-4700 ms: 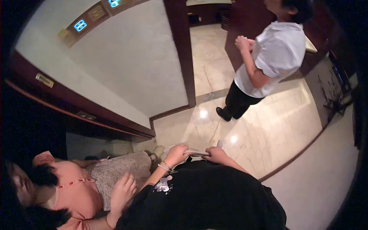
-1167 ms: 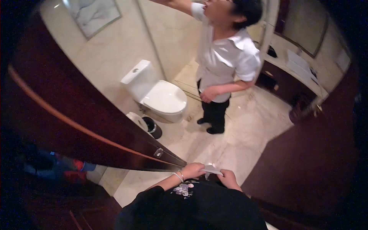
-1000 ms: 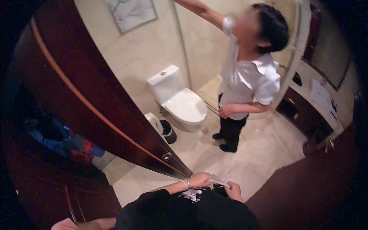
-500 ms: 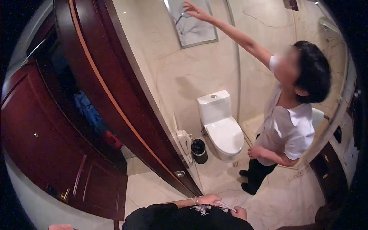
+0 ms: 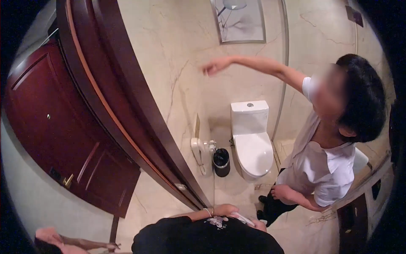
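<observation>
In the head view, at the bottom centre of the frame, the person's left hand (image 5: 226, 209) and right hand (image 5: 259, 225) are closed on opposite ends of a thin flat white item (image 5: 242, 218); right of centre, a co-worker (image 5: 315, 158) in a white short-sleeved shirt (image 5: 334, 180) extends a bare arm (image 5: 262, 64) leftward above a glossy white toilet (image 5: 253, 154) and a round black bin (image 5: 221, 169)

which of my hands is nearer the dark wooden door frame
Left. Your left hand is just right of the frame's lower end in the picture; your right hand is farther right, at the other end of the thin white item. The door frame rises on the left.
</observation>
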`<state>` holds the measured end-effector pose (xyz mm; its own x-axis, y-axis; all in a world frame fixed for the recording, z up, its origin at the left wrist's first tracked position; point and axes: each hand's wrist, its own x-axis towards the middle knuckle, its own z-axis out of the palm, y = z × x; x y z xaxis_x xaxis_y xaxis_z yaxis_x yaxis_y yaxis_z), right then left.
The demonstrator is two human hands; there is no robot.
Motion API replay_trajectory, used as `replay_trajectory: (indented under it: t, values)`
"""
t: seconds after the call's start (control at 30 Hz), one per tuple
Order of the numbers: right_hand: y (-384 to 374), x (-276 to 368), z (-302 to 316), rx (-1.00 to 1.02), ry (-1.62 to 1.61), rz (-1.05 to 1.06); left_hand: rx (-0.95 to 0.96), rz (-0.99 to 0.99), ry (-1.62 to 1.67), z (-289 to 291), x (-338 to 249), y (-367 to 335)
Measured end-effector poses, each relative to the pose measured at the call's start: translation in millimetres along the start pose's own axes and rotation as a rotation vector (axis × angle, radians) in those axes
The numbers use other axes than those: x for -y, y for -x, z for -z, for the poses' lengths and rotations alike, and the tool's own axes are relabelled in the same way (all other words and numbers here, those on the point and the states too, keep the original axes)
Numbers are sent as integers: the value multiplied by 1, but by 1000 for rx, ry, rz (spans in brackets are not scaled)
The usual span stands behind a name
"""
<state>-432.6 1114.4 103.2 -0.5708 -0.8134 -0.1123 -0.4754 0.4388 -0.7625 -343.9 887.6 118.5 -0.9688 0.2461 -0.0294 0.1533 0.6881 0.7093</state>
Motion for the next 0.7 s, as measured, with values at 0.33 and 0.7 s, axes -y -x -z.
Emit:
replay_trajectory:
  t: [0.33, 0.7]
  values:
    - [4, -72, 66, 493, 178, 29, -37, 311, -27, -43, -68, -54]
    - [-2, -61, 59, 556, 201, 204, -194, 483, 31, -76, -92, -13]
